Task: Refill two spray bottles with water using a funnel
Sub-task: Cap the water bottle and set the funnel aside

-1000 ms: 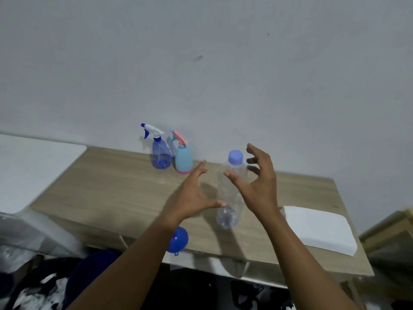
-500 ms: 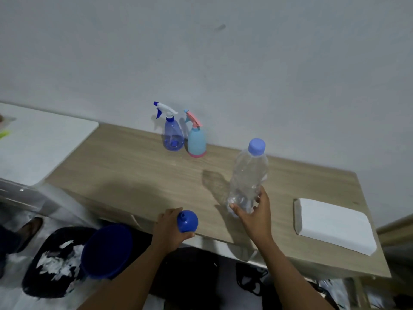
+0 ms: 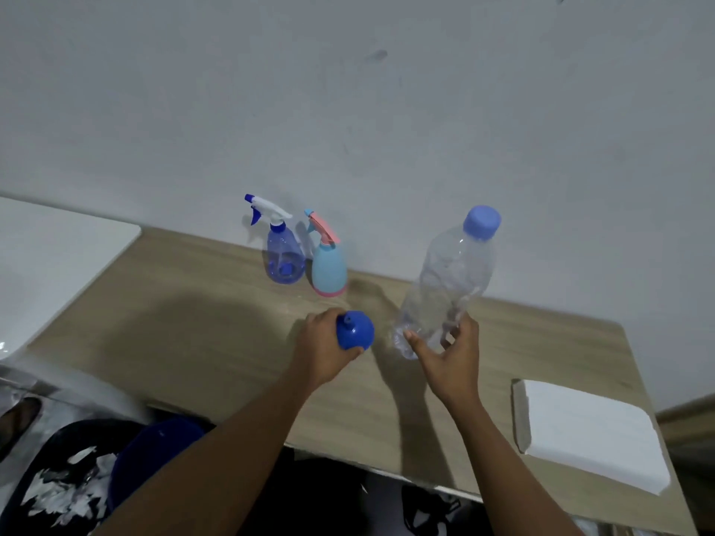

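– On the pale wooden tabletop (image 3: pixel 193 323), back by the wall: translucent blue spray bottle with a white trigger (image 3: pixel 284 261) and light-blue spray bottle with a pink trigger (image 3: pixel 329 270). Both upright, heads on, just beside each other.
– Hands?
– Left hand (image 3: pixel 323 350) wrapped round a small blue plastic funnel (image 3: pixel 355 334), fingers curled under the bowl, spout pointing up and away. It sits in front of the pink-trigger one, not touching it.
– Right?
– Right hand (image 3: pixel 449 355) grips a clear plastic water bottle with a blue cap (image 3: pixel 452 280) low on the body, thumb one side, fingers the other. Bottle tilted, cap on, top leaning right and toward the wall.
– Off the table?
– Can't tell. Water level, can't tell either.
– Anything else?
– White folded cloth (image 3: pixel 588 435) at the table's right end, by the near edge. Funnel and bottle near each other, apart.
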A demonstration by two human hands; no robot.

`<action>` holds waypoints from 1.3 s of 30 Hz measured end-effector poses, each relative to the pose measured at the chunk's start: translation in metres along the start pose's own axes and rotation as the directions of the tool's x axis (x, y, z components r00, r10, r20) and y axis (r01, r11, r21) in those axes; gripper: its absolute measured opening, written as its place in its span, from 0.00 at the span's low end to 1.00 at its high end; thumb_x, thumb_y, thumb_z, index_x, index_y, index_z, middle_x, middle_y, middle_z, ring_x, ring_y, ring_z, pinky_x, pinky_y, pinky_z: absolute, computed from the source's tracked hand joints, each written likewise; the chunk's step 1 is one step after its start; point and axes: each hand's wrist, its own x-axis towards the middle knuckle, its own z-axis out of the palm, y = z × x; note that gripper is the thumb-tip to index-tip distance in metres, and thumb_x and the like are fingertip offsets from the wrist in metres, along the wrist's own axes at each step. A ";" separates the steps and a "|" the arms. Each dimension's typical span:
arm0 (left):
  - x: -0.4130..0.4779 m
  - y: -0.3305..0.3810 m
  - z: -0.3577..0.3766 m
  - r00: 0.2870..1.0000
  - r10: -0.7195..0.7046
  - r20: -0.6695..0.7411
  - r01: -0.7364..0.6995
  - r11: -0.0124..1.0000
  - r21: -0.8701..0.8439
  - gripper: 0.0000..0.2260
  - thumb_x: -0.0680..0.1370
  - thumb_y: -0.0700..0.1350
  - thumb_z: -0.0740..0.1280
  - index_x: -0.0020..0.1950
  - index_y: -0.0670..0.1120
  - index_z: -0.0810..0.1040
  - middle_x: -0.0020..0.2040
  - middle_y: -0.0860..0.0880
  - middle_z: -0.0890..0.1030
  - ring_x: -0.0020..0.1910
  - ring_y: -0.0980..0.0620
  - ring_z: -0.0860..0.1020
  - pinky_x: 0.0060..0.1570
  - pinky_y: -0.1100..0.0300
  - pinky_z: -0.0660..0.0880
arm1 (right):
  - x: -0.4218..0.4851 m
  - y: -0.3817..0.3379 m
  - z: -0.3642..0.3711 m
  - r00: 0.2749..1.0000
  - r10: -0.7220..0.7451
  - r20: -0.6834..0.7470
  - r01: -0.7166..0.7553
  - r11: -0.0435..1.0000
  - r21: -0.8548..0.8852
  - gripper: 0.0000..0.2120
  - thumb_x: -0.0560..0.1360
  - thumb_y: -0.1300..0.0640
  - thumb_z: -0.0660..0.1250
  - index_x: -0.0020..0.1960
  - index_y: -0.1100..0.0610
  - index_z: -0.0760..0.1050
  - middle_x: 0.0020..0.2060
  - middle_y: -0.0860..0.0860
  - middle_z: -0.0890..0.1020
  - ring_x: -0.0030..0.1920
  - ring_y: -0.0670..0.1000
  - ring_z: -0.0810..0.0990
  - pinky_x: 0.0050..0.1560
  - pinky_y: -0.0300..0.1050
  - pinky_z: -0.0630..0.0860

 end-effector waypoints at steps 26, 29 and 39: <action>0.134 0.007 0.064 0.997 0.045 0.068 -0.055 0.985 0.166 0.37 0.73 0.42 0.73 0.77 0.43 0.58 0.69 0.44 0.73 0.64 0.42 0.75 0.60 0.48 0.75 | 0.114 0.048 0.063 0.999 0.047 0.018 -0.048 0.997 0.057 0.37 0.70 0.51 0.78 0.73 0.48 0.63 0.68 0.45 0.72 0.67 0.44 0.72 0.66 0.56 0.75; 0.129 0.005 0.065 0.997 0.065 0.049 -0.071 0.987 0.146 0.38 0.73 0.44 0.73 0.78 0.43 0.55 0.71 0.44 0.71 0.67 0.41 0.73 0.63 0.45 0.74 | 0.107 0.046 0.059 0.996 0.086 0.032 -0.088 0.994 0.070 0.47 0.69 0.51 0.80 0.79 0.51 0.55 0.76 0.47 0.66 0.75 0.47 0.66 0.73 0.51 0.69; 0.028 0.055 0.043 0.998 0.046 -0.043 -0.046 0.999 0.017 0.34 0.71 0.44 0.75 0.74 0.41 0.65 0.70 0.41 0.72 0.67 0.42 0.71 0.64 0.56 0.66 | 0.023 0.025 -0.014 0.986 0.125 -0.107 -0.121 0.991 0.049 0.37 0.73 0.56 0.75 0.77 0.52 0.60 0.70 0.50 0.70 0.64 0.46 0.75 0.66 0.43 0.73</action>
